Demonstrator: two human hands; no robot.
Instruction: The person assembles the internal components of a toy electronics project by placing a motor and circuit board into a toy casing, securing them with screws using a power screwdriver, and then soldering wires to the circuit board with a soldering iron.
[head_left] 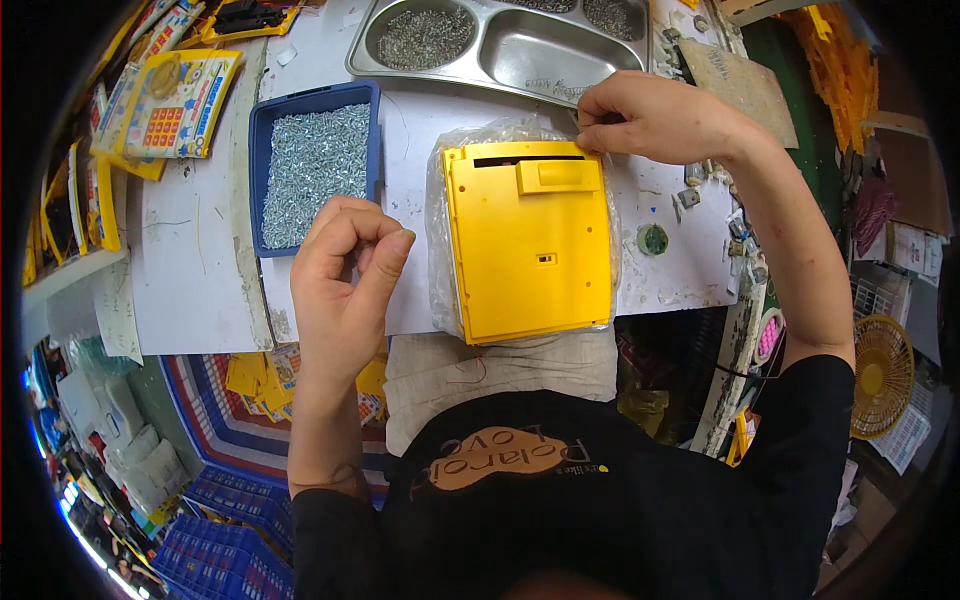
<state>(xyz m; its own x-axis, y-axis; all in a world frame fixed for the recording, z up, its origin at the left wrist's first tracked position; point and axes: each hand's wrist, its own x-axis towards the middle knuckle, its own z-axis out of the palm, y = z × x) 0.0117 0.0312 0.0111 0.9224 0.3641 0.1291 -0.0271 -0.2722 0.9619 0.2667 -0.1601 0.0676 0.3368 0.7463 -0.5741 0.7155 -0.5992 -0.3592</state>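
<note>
In front of me a yellow plastic case [530, 240] lies flat on a clear plastic bag [437, 270]. It has a dark slot along its far edge, a raised yellow tab and a small dark switch opening. My right hand [650, 115] is at the case's far right corner, thumb and fingers pinched together beside the steel tray's near rim; whatever they hold is too small to make out. My left hand [345, 265] hovers between the case and a blue bin [375, 130] of small silvery screws [318, 165]. Its fingers are curled in toward the thumb, and their contents are hidden.
A steel compartment tray [490, 82] with small metal parts stands at the back. Yellow printed panels [180, 110] are stacked at the left. A round green piece [653, 239] and scattered metal bits lie at right. Below the table are a striped basket [215, 400] and blue crates [220, 540].
</note>
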